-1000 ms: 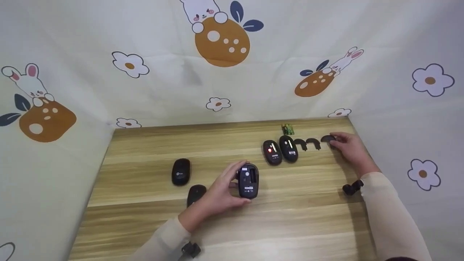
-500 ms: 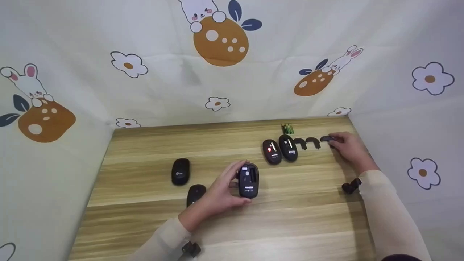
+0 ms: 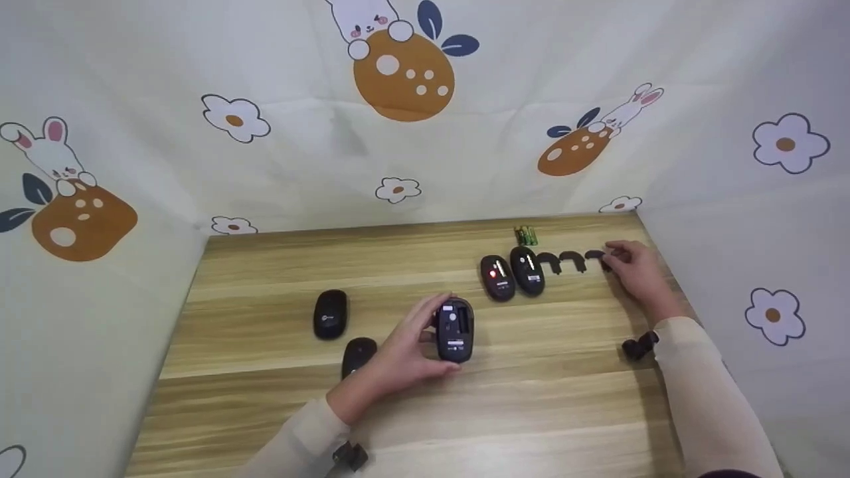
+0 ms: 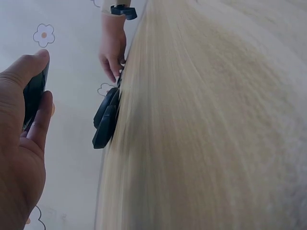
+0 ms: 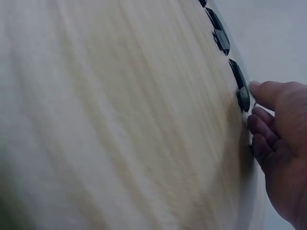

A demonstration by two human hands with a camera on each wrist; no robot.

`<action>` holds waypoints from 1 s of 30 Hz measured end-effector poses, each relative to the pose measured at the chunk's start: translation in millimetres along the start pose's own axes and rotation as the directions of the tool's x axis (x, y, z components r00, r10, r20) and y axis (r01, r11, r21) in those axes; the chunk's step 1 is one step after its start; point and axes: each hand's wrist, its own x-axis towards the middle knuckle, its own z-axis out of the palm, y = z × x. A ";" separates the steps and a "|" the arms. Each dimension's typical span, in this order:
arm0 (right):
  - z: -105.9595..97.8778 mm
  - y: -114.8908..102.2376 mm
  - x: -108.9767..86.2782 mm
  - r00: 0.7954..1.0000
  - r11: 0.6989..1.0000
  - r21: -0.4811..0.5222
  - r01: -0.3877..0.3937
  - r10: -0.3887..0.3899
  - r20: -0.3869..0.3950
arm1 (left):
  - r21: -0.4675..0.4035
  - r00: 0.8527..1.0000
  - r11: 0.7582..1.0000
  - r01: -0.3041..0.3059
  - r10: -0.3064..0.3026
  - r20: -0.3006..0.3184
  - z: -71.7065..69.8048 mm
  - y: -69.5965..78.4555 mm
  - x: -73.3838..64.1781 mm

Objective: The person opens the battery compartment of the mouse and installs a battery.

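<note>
My left hand (image 3: 402, 345) grips a black computer mouse (image 3: 455, 330) by its ends, underside up, raised over the table. Its battery slot is uncovered and looks dark inside. In the left wrist view, thumb and fingers hold the mouse (image 4: 34, 93) from both sides. My right hand (image 3: 637, 272) is at the far right, beside a black arched battery cover (image 3: 595, 255) that lies on the table. One digit is right at the cover's edge in the right wrist view, the other fingers loosely bent. Two similar covers (image 3: 572, 260) lie in a row to its left.
Two upturned mice (image 3: 498, 277) with batteries in their slots lie left of the covers; one shows a red light. Several green batteries (image 3: 526, 236) stand behind them. Two upright mice (image 3: 331, 315) lie left on the wooden table (image 3: 265, 398). Patterned cloth (image 3: 299, 166) surrounds the table.
My right hand has lowered the tilted battery cover flat onto the table in line with the other two, and its fingers have loosened from it. My left hand and mouse stay in place.
</note>
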 end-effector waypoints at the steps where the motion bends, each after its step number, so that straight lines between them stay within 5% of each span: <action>1: 2.3 -0.3 -1.9 0.999 1.000 0.023 -0.001 0.002 -0.037 | -0.012 1.000 1.000 -0.009 0.009 0.000 -0.1 -0.2 0.1; 6: 18.2 -15.9 -18.0 0.970 0.990 0.128 0.063 -0.030 -0.243 | -0.035 0.999 0.999 -0.042 0.042 -0.004 -0.6 -0.9 0.0; 10: 36.1 -48.0 -39.0 0.956 0.961 0.231 0.154 -0.086 -0.281 | 0.024 0.999 0.999 -0.038 0.039 -0.029 -1.8 -1.6 -0.9; 17: 73.5 -112.1 -76.7 0.944 0.887 0.332 0.321 -0.274 -0.182 | 0.010 0.999 0.999 -0.032 0.032 -0.044 -2.5 -2.6 -1.4; 23: 96.0 -151.2 -104.7 0.888 0.799 0.419 0.431 -0.458 -0.041 | -0.007 0.998 1.000 -0.021 0.020 -0.051 -2.7 -3.0 -1.3; 30: 111.1 -186.2 -128.0 0.818 0.750 0.508 0.424 -0.558 0.142 | -0.024 0.998 1.000 -0.014 0.013 -0.053 -2.3 -4.7 -0.3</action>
